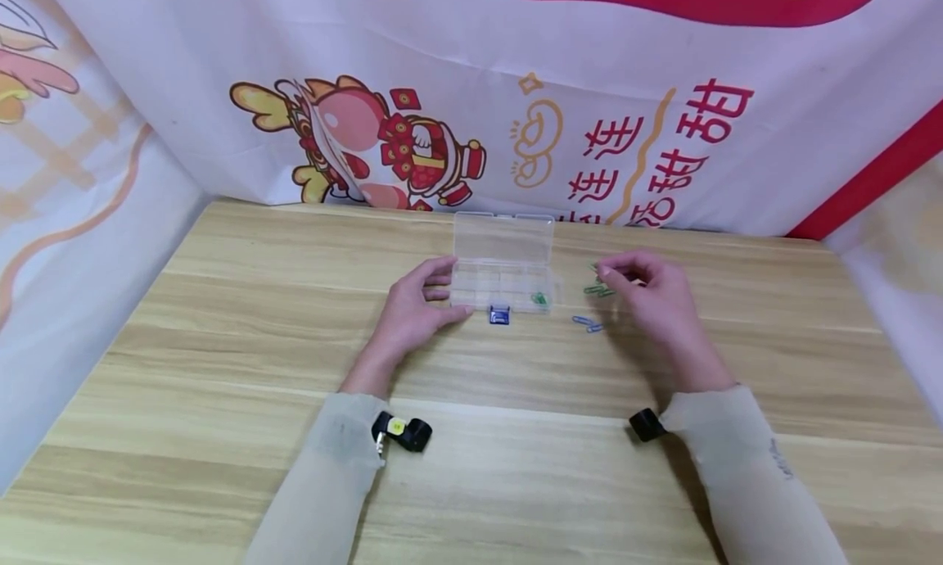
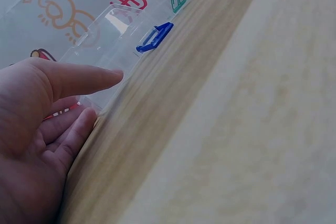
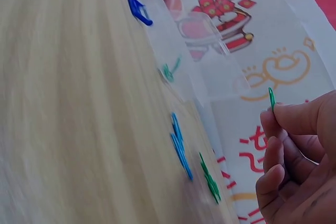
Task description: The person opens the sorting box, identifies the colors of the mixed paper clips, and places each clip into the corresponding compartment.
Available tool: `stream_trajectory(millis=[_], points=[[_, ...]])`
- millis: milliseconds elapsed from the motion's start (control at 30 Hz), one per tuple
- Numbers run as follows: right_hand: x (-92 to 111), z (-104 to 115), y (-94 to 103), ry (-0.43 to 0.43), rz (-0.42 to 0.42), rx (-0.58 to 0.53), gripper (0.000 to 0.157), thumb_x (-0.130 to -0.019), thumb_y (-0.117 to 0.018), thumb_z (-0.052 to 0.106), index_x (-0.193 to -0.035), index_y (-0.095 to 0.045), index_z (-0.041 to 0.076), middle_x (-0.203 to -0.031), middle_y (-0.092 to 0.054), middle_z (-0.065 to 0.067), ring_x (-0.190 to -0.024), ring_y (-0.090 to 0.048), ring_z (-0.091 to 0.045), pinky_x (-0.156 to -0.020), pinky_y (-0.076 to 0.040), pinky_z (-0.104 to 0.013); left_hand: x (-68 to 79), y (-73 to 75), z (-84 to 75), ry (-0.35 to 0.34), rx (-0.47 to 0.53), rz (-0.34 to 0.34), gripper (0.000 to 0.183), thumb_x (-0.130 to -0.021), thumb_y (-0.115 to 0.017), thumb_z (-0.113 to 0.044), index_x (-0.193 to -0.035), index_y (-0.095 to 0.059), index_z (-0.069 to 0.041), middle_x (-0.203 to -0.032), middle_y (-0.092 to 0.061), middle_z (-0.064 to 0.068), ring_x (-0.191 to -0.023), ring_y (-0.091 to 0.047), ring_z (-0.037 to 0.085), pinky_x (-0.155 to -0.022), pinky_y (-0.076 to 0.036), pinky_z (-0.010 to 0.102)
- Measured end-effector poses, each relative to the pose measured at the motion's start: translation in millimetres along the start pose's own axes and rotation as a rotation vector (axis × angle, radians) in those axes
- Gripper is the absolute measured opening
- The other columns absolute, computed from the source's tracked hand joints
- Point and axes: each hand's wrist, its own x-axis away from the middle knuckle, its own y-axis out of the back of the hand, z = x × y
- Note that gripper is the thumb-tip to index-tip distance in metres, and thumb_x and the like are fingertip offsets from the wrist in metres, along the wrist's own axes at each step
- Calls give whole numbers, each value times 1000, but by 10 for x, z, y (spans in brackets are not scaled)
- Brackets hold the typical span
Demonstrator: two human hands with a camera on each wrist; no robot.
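Note:
A clear plastic compartment box (image 1: 479, 287) stands on the table with its lid (image 1: 504, 239) raised. My left hand (image 1: 416, 307) holds its left end, thumb at the front and fingers at the side. A blue latch (image 1: 499, 314) hangs from the box's front edge. Green paper clips (image 1: 541, 299) lie in its front right compartment. My right hand (image 1: 651, 291) pinches a green paper clip (image 3: 271, 98) between thumb and forefinger, raised above the table. Below that hand lie more green paper clips (image 3: 210, 179). Blue paper clips (image 1: 588, 324) lie nearer the front.
The wooden table (image 1: 508, 483) reaches back to a white printed cloth (image 1: 471, 49) hanging close behind the lid. Similar cloth hangs on the left and right. Each wrist carries a small black camera, such as the one on the left wrist (image 1: 401, 431).

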Motion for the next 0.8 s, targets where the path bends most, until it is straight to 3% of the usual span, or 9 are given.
stream_trajectory(millis=[633,800], points=[[7,119,-410,88,97,44,17,-107,-68,23,-118,-75,12,-111,-70,-8,-100,-58,-22,-76,-53,-27,-5,7,-8,5,-1,-5,80,-84,-92,-8,-155,-57,-21,-145,-65,11,-128,-65,31,-114,-55,44],[-5,139,-499,91,123,34,14,-106,-70,21,-114,-77,12,-106,-70,-9,-93,-58,-24,-67,-54,-26,-7,2,-9,7,4,-2,80,-84,-92,-8,-155,-57,-22,-145,-65,11,-128,-65,31,-114,-55,44]])
